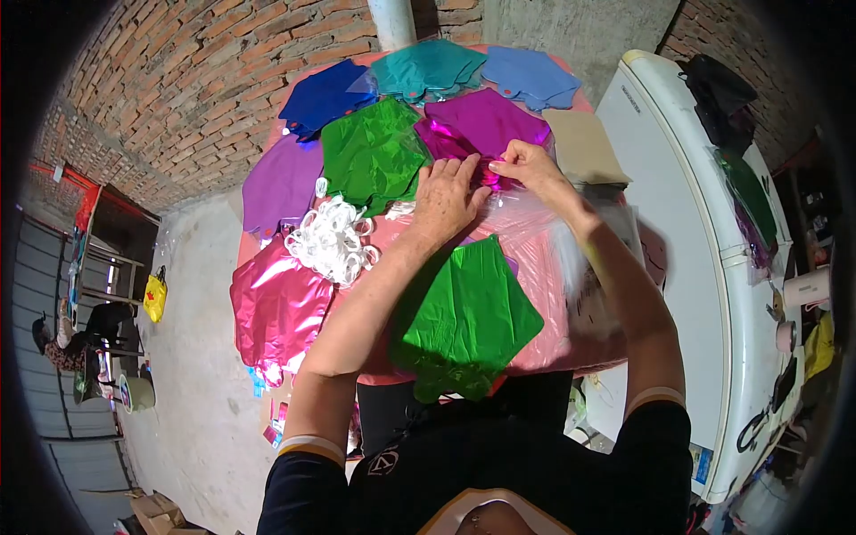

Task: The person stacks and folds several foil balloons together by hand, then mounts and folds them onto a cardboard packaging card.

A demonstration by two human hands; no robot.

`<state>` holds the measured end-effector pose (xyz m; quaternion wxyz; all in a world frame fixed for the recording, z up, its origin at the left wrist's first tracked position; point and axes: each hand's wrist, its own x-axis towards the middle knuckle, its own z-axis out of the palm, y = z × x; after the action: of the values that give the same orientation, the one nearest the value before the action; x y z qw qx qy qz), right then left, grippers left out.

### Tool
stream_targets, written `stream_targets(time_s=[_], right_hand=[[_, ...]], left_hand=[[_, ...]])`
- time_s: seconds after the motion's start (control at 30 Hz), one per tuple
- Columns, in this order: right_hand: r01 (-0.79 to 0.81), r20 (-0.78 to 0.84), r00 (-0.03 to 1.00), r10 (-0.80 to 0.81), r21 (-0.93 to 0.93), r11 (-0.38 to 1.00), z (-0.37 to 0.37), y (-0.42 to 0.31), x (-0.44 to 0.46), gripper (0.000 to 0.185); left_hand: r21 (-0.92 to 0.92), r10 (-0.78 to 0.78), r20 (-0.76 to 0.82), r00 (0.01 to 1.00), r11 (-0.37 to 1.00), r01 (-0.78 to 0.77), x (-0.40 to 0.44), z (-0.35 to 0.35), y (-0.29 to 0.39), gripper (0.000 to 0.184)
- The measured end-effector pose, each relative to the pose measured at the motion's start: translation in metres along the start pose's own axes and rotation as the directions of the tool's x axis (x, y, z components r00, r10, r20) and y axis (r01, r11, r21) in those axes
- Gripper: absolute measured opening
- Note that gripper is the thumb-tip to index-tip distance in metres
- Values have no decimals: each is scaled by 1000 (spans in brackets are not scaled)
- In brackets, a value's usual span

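- The magenta foil (499,116) was on the counter (544,294), out in front of the person, between the green foil stack (370,147) and the tan pile (587,150).
- The left hand (448,196) lay palm down at the near edge of the magenta foil. Its grip was loose and flat, with the fingers stretched out and not curled around anything.
- The right hand (528,168) was just beside it, at the near right part of the magenta foil. Its grip was pinched, thumb and finger together. I could not tell if a bit of foil was between them.
- Just past the magenta foil, a teal stack (428,69) and a light blue stack (532,77) sat along the far edge.
- A dark blue stack (319,94) was to the left of the teal one.
- On the left side, a purple stack (278,185) was near a heap of white loops (332,239).
- Pink foil (278,308) lay nearer the person, beside the loops.
- A second green foil (468,294) lay between the arms, at the edge nearest the person.
- Clear plastic bags (584,276) were under the right arm.
- To the right was a white fridge (664,205).
- Behind the counter were a brick wall (214,76) and a white pipe (392,22).
- Far off to the left, a yellow bag (155,299) was near the floor (201,392).
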<state>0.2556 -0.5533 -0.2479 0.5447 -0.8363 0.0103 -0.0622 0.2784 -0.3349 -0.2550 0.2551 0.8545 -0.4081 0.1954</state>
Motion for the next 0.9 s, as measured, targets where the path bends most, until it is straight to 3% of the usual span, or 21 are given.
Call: stream_targets(time_s=[0.2,0.37,0.47,0.53,0.63,0.73,0.77,0.87,0.9], right_hand=[[24,28,999,-22,-61,998,1,9,3,33],[-41,6,999,42,-95,995,4,9,21,40],[88,15,996,-87,-155,984,11,-3,28,45],[134,75,990,-116,-321,937,17,5,42,52],[173,42,981,-187,-614,770,27,1,45,48],[81,20,996,-90,-655,751,29,-20,39,39],[152,-36,968,-249,-707,690,35,-12,40,30],[48,-109,967,-230,-809,586,33,-20,53,26],[-9,-232,932,-279,-784,621,28,-19,67,29]], left_hand=[[153,-36,-48,998,987,43,8,-8,8,52],[152,20,-61,998,988,-11,6,-3,6,49],[140,9,-26,1000,990,-5,3,-2,8,51],[126,61,-100,993,991,-48,0,7,4,52],[144,68,-20,997,987,-65,-4,10,0,53],[107,100,-21,995,989,-97,-2,17,-5,55],[100,111,-36,993,989,-107,-4,20,-7,55],[30,98,-44,994,995,-97,-6,24,-12,58],[31,93,-23,995,995,-92,-4,21,-11,59]])
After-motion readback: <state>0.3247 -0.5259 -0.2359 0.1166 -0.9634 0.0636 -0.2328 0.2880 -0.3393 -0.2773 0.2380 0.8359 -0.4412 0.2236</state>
